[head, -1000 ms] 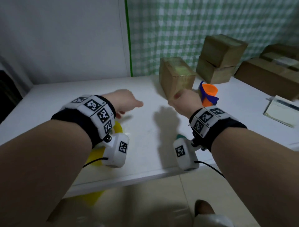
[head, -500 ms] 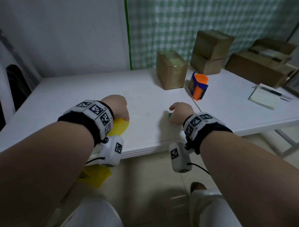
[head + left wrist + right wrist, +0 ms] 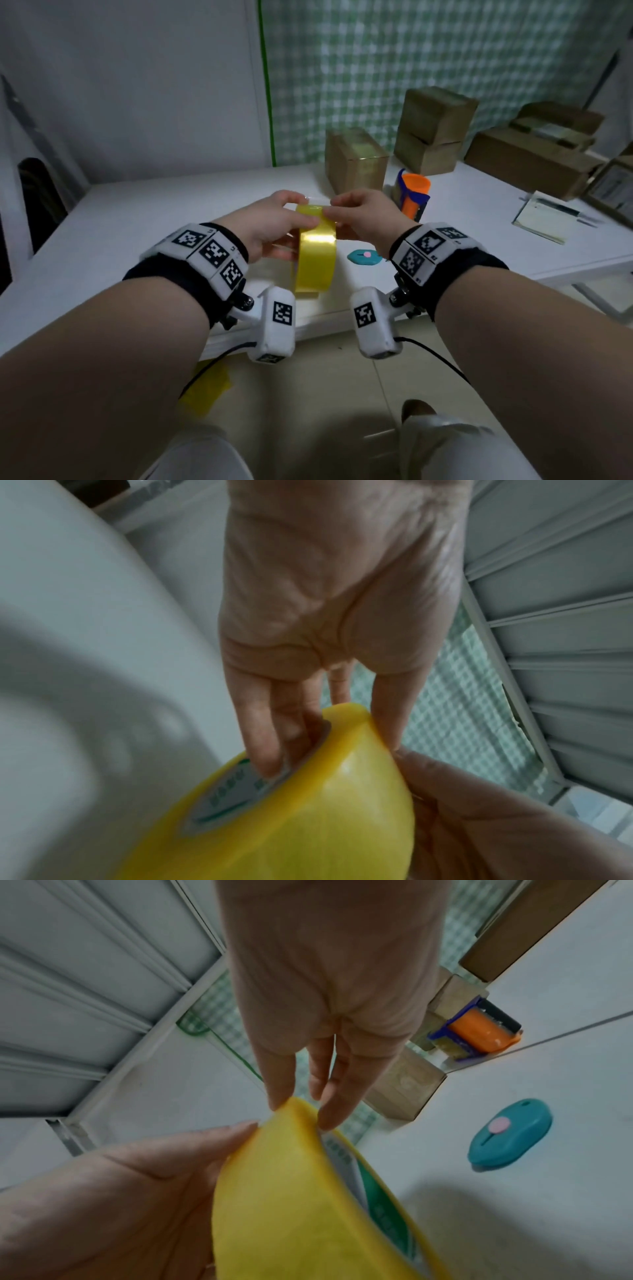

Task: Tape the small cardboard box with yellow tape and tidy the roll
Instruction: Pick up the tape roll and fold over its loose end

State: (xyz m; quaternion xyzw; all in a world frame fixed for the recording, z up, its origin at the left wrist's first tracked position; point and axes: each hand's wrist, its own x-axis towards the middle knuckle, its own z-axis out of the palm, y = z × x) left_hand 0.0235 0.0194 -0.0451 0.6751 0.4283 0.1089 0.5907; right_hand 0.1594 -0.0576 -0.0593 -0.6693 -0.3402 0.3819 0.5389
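A yellow tape roll stands on edge in the air above the front of the white table. My left hand grips it, fingers inside the core and thumb on the outer face of the roll. My right hand pinches the top rim of the roll with its fingertips. The small cardboard box, yellow tape on its top, stands upright farther back on the table, apart from both hands.
A teal cutter lies on the table just right of the roll. An orange tape dispenser stands beside the small box. Behind it are two stacked boxes, larger boxes and a notebook. A yellow scrap lies on the floor.
My right hand left the small box and came back to the table's front. My left hand picked up the roll; now both hands hold it raised between them. The cutter lies uncovered.
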